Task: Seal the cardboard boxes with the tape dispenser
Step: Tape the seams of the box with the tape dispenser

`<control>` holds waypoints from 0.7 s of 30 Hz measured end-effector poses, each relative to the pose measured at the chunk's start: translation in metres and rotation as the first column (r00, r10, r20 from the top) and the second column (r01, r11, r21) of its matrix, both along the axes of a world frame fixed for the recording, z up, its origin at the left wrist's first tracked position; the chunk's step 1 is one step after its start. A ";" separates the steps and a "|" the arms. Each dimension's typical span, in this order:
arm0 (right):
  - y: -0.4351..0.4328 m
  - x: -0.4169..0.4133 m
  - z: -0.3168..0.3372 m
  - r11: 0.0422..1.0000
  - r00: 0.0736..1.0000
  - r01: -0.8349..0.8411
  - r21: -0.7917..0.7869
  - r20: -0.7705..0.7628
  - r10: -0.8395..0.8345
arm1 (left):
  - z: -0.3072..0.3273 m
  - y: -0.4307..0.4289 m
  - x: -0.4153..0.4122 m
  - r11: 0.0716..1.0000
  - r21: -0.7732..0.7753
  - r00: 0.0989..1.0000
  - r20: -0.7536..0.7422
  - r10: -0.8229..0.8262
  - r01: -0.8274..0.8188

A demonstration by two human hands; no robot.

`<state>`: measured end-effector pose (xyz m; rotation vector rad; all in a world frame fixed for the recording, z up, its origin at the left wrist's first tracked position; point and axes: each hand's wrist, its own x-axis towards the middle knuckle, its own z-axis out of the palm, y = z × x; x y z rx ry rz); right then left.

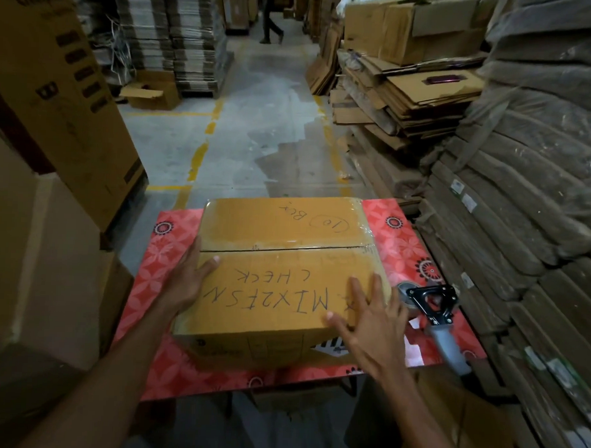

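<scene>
We find both hands, left (188,280) and right (368,313), fingers straight, flat against the box (279,273); the tape dispenser (435,305) lies just right.

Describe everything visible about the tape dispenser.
The tape dispenser lies on its side on the red patterned table, right of the box. It has a black metal frame, a grey handle pointing toward the person and a tape roll at the far end. No hand holds it; the right hand rests on the box beside it.
</scene>
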<state>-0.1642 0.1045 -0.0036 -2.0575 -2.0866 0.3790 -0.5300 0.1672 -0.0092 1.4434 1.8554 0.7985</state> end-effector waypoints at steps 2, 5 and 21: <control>0.016 0.017 0.003 0.990 0.991 -0.131 -0.050 -0.028 0.129 | 0.002 -0.003 0.006 0.999 0.023 0.999 0.004 0.049 -0.049; 0.060 0.040 0.006 0.972 0.973 -0.222 -0.071 0.051 0.226 | 0.008 -0.015 0.033 0.978 0.044 0.977 0.078 0.199 -0.203; 0.030 0.039 -0.001 0.922 0.420 0.172 -0.346 -0.821 -0.386 | 0.023 -0.055 0.064 0.956 -0.202 0.851 0.444 0.281 -0.211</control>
